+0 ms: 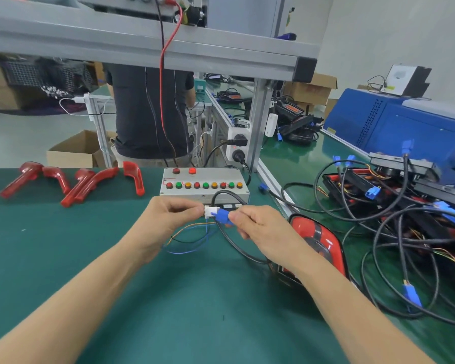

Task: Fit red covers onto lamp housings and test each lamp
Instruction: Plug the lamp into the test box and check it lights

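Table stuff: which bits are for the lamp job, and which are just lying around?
For the job:
white connector in left hand
blue connector in right hand
test box
red lamp
red covers

Just lying around:
cardboard box
blue machine

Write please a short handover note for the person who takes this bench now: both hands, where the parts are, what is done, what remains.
Left hand pinches the white connector; right hand pinches the blue connector. The two plugs meet in front of the test box.
One covered lamp lies by the right forearm.
Five loose red covers lie at the far left of the green mat.
More housings with cables are piled on the right.
Done: one cover fitted.
Left: test this lamp, then cover and test the others.
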{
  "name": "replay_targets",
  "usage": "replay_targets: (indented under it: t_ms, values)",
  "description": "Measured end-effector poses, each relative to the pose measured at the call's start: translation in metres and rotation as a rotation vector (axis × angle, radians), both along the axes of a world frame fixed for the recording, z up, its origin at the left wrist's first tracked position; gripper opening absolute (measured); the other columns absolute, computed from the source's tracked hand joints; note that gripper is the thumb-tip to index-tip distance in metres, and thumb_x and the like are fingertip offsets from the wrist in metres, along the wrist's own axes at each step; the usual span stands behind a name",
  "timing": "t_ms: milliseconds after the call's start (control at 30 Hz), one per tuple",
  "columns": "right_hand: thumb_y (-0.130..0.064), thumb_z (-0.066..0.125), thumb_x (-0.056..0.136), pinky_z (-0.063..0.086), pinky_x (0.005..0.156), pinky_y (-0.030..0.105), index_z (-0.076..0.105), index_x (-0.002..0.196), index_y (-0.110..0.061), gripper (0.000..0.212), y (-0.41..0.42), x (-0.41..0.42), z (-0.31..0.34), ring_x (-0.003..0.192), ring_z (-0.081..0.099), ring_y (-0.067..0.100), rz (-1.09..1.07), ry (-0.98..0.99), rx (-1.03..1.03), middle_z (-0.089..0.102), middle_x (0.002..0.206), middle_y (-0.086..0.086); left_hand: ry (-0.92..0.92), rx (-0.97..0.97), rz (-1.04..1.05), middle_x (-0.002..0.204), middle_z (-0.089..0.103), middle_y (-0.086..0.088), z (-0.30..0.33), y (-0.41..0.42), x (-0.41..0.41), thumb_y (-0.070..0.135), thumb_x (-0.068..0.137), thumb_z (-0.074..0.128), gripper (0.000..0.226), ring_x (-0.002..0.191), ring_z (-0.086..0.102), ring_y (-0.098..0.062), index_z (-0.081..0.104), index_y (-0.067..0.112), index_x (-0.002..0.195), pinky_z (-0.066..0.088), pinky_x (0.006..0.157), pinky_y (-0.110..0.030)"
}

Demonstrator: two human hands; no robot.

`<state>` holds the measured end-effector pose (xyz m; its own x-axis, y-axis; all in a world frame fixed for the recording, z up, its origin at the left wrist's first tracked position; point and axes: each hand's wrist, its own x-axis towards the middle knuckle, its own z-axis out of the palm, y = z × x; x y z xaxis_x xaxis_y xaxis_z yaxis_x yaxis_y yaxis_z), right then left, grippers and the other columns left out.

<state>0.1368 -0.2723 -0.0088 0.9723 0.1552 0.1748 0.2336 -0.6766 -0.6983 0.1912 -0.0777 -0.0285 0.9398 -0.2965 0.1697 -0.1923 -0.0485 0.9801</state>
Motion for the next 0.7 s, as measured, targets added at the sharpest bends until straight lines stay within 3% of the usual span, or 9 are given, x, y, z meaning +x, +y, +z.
replay_targets:
  t_ms: [100, 233, 333, 467, 600, 700]
  values:
    - [-0.029, 0.046, 0.101, 0.028, 0.053, 0.023, 0.045, 0.066, -0.008, 0.041, 0.003, -0.001, -0.001, 0.051, 0.031, 0.007, 0.003, -0.019, -0.079, 0.040, 0.057, -0.002, -0.070, 0.084, 0.011, 0.077, 0.074, 0.003, 0.000, 0.006, 0.004, 0.003, 0.081, 0.070, 0.023, 0.070, 0.061, 0.000, 0.078, 0.021, 0.070, 0.045, 0.068, -0.009]
    - [-0.032, 0.043, 0.102, 0.033, 0.061, 0.038, 0.052, 0.075, -0.003, 0.040, 0.008, -0.003, -0.005, 0.061, 0.035, 0.018, -0.019, -0.078, -0.110, 0.043, 0.061, 0.001, -0.123, 0.111, -0.019, 0.075, 0.072, 0.004, -0.001, 0.011, 0.009, 0.004, 0.081, 0.070, 0.022, 0.070, 0.059, -0.001, 0.077, 0.021, 0.071, 0.043, 0.068, -0.009]
    - [-0.034, 0.041, 0.102, 0.035, 0.061, 0.039, 0.057, 0.083, -0.004, 0.040, 0.010, -0.005, -0.008, 0.061, 0.035, 0.019, -0.060, -0.119, -0.115, 0.039, 0.057, -0.004, -0.113, 0.095, -0.031, 0.075, 0.071, 0.004, -0.001, 0.012, 0.008, 0.002, 0.081, 0.069, 0.023, 0.070, 0.059, -0.002, 0.077, 0.021, 0.070, 0.044, 0.068, -0.009]
    - [-0.035, 0.040, 0.102, 0.037, 0.064, 0.039, 0.051, 0.077, -0.011, 0.037, 0.014, -0.007, -0.009, 0.064, 0.039, 0.022, -0.076, -0.112, -0.155, 0.041, 0.058, -0.004, -0.150, 0.192, -0.091, 0.074, 0.068, 0.001, 0.001, 0.014, 0.010, 0.003, 0.081, 0.070, 0.021, 0.067, 0.055, -0.002, 0.077, 0.020, 0.073, 0.041, 0.065, -0.011]
    - [-0.032, 0.041, 0.103, 0.037, 0.067, 0.040, 0.051, 0.076, -0.010, 0.036, 0.021, -0.001, -0.007, 0.067, 0.040, 0.024, -0.072, -0.116, -0.124, 0.045, 0.062, 0.000, -0.101, 0.109, -0.057, 0.074, 0.072, 0.002, -0.003, 0.007, 0.008, 0.005, 0.082, 0.069, 0.019, 0.070, 0.060, -0.002, 0.076, 0.019, 0.070, 0.045, 0.070, -0.011]
    - [-0.030, 0.042, 0.103, 0.036, 0.067, 0.040, 0.053, 0.076, -0.007, 0.037, 0.025, -0.001, -0.010, 0.067, 0.039, 0.025, -0.108, -0.143, -0.104, 0.042, 0.060, -0.001, -0.054, 0.027, -0.048, 0.067, 0.068, 0.008, -0.009, 0.005, 0.007, 0.003, 0.082, 0.068, 0.022, 0.065, 0.058, 0.001, 0.075, 0.017, 0.068, 0.043, 0.065, -0.008]
